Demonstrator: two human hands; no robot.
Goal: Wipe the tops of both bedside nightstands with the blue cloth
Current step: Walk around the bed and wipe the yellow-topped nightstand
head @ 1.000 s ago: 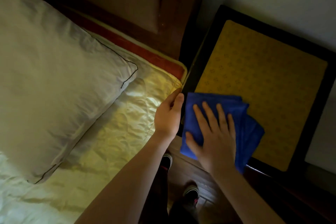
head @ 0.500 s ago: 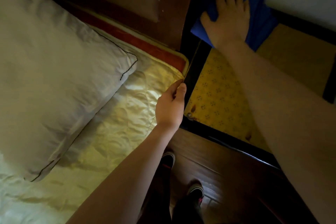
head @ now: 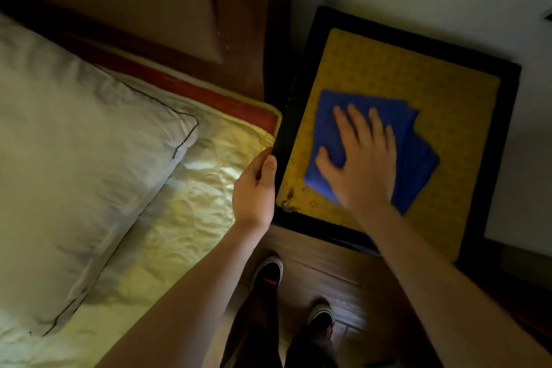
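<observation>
Blue cloth [head: 415, 158] lies mid-top on this nightstand [head: 448, 93] under the flat, spread right hand [head: 363, 164], the left hand [head: 254, 188] clasps its bedside edge; wiping looks underway, the second nightstand unseen

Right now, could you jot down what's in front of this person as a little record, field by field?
setting: bedside, seen from above
nightstand: dark frame, yellow patterned top
blue cloth: folded, flat on the yellow top, toward its near left part
right hand: palm down on the cloth, fingers spread, blurred
left hand: at the nightstand's left edge, beside the mattress
bed: pillow on a pale sheet
floor: wood, two dark shoes visible
</observation>
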